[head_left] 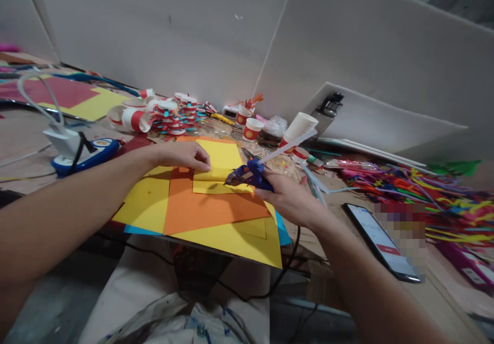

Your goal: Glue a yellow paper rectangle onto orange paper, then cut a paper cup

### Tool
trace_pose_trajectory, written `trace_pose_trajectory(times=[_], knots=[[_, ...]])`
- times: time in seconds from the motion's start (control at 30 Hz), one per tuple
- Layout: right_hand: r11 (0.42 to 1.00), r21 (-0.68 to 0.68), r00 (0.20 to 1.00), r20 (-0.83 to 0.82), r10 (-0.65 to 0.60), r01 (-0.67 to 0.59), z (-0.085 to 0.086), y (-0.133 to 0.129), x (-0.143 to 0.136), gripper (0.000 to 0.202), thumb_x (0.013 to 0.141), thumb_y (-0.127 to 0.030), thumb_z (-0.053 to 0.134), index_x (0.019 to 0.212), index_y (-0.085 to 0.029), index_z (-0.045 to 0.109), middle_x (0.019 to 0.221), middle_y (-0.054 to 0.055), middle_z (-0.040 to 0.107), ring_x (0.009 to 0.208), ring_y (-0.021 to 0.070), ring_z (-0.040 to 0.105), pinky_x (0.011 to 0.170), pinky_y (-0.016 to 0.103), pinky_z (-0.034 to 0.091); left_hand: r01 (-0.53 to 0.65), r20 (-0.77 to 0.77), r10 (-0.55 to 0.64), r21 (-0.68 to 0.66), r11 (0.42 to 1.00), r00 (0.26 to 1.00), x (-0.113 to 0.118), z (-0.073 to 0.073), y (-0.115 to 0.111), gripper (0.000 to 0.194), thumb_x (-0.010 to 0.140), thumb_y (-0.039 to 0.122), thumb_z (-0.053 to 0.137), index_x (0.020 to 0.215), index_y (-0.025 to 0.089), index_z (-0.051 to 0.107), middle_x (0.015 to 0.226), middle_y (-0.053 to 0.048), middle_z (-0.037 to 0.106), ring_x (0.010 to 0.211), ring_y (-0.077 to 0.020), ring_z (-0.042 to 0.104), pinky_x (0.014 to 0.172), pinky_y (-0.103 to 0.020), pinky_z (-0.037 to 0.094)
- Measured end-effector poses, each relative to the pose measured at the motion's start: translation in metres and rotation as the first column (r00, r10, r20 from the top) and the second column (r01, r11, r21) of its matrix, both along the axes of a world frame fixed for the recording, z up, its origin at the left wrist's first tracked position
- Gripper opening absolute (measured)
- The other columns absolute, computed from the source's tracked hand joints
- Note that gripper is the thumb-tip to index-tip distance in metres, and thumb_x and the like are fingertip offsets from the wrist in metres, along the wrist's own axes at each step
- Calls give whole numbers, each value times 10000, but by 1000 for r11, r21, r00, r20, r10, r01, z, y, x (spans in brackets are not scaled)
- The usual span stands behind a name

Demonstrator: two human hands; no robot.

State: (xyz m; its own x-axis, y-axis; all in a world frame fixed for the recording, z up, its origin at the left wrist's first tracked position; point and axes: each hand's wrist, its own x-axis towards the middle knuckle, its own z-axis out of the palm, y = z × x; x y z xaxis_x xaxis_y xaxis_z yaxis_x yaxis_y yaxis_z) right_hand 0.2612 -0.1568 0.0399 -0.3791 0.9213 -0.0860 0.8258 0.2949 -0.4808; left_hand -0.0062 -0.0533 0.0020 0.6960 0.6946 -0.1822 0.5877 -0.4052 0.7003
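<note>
My right hand (287, 194) is wrapped round a blue hot glue gun (249, 175), with a long whitish glue stick (285, 147) coming out of its back end. The gun's nozzle points left, just over a folded yellow paper (219, 151). My left hand (189, 156) has its fingers curled and closed at the left edge of that paper, by the crease. Beneath lie an orange sheet (208, 215) and larger yellow sheets (142, 207), with a blue sheet (283, 228) peeking out at the right.
Red-and-white paper cup pieces (165, 115) cluster at the back left. A cup stack (297, 130) leans behind the gun. A power strip (87, 153) stands left, a phone (382, 243) right, beside colourful pipe cleaners (417, 194). A black cable (287, 267) hangs at the table's front edge.
</note>
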Motion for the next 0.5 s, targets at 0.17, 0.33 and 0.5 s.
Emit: trace_pose_trajectory(times=[0.17, 0.33, 0.5], knots=[[996, 28, 993, 86, -86, 84, 6, -4, 21, 291, 868, -344, 526, 1083, -187, 643, 1103, 87, 671, 957, 253, 600, 809, 333, 445, -20, -5, 20, 0, 1000, 1000, 2, 1, 0, 273, 716, 405, 628, 708, 137, 680, 625, -3, 596, 554, -110, 474, 527, -233, 296], [1000, -5, 999, 47, -17, 17, 5, -5, 4, 280, 861, -355, 542, 1074, -203, 643, 1067, 61, 686, 916, 225, 610, 772, 296, 442, 1, -5, -1, 4, 1000, 1000, 1, 1, 1, 291, 735, 410, 619, 727, 127, 682, 638, -10, 603, 568, -111, 484, 535, -226, 302], [997, 14, 997, 11, 70, -71, -2, -1, -22, 289, 868, -315, 527, 1117, -195, 613, 1068, 57, 675, 873, 196, 604, 720, 264, 414, 25, -1, -25, 26, 999, 1000, -1, -4, 4, 337, 762, 452, 597, 769, 131, 703, 651, -12, 620, 593, -121, 514, 553, -217, 322]])
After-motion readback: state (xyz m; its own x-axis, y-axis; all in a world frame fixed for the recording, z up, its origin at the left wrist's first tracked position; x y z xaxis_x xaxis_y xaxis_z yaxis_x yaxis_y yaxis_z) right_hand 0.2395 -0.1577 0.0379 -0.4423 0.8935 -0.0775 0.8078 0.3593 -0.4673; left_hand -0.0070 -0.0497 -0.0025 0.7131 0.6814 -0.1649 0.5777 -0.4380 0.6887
